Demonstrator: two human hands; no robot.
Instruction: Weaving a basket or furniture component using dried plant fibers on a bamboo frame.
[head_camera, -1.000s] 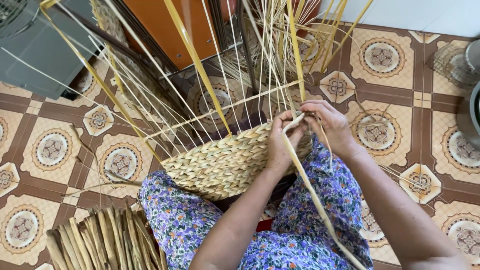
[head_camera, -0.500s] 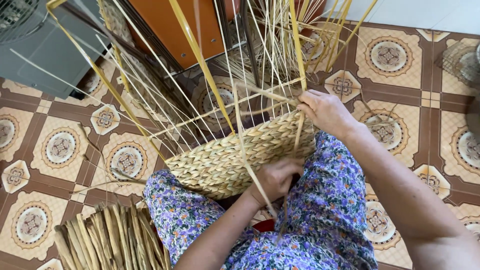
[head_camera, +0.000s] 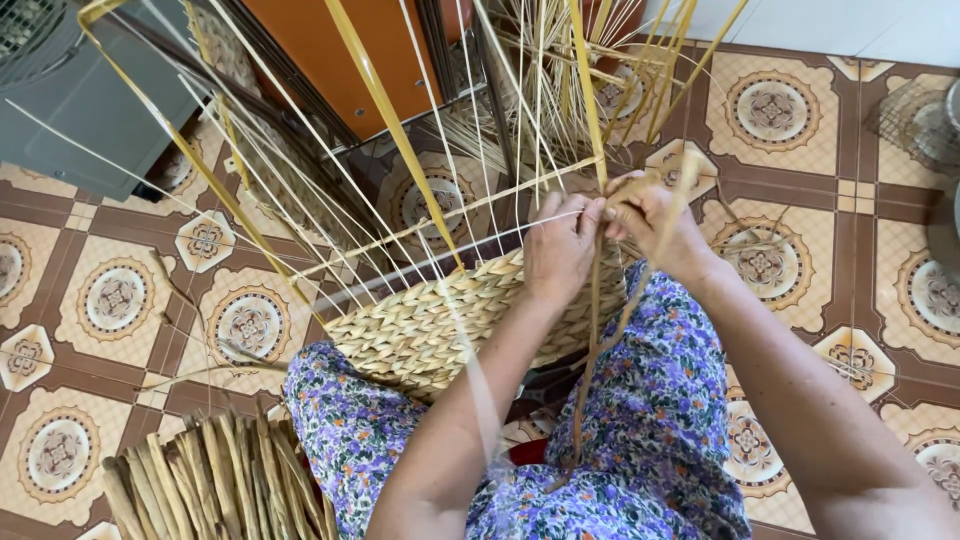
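Both hands, left (head_camera: 562, 255) & right (head_camera: 650, 225), pinch strand (head_camera: 598, 300), seemingly at basket (head_camera: 440, 325) rim.

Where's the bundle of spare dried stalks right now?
Head view: the bundle of dried stalks lies on the tiled floor at bottom left, beside the person's left knee, below the half-woven basket.

A half-woven straw basket (head_camera: 450, 325) lies tilted across the lap at the centre of the frame, pale stakes fanning upward. A long flat strand (head_camera: 600, 330) hangs from its upper rim toward the lower centre.
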